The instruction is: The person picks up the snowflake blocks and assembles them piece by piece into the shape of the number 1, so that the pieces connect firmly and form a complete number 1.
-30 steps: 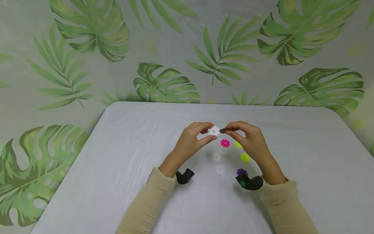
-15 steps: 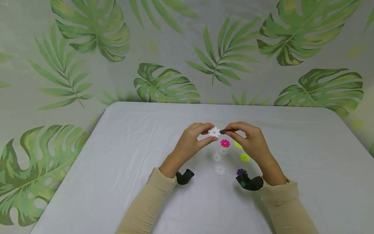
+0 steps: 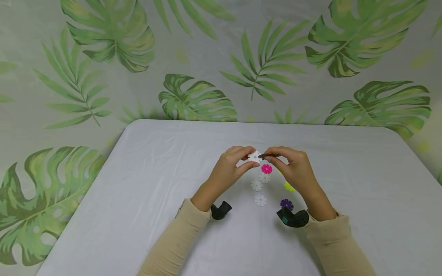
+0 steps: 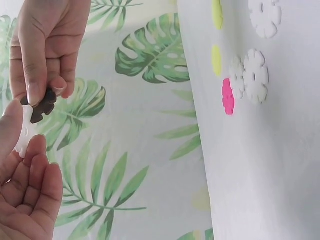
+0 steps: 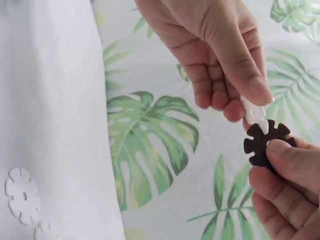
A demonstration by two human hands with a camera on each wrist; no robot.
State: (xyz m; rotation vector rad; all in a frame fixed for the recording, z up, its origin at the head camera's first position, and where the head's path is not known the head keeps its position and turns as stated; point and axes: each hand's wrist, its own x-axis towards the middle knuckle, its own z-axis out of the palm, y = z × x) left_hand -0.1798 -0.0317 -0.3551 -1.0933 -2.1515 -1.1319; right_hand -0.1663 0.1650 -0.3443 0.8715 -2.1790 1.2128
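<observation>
Above the table, my left hand (image 3: 228, 166) pinches a white notched plastic disc (image 3: 254, 156) between thumb and fingers. My right hand (image 3: 295, 166) pinches a dark brown notched disc (image 5: 257, 146) by its edge. The right wrist view has the two discs meeting at their rims, set at an angle to each other, with a white tooth at a brown notch. How deeply they interlock cannot be told. Fingers cover part of both discs. Below the hands lie a pink disc (image 3: 266, 169), a purple disc (image 3: 286, 204) and a yellow disc (image 3: 289, 186).
Three white discs, one of them nearest the front (image 3: 260, 200), lie on the white-covered table (image 3: 138, 191). A second yellow disc (image 4: 216, 60) is mostly hidden by the right hand in the head view. Black wrist devices (image 3: 293, 218) hang under both wrists. A leaf-patterned backdrop (image 3: 193, 97) stands behind.
Both hands have come slightly closer together and a little lower. The brown disc now overlaps the white disc's edge more. The loose discs have stayed in place.
</observation>
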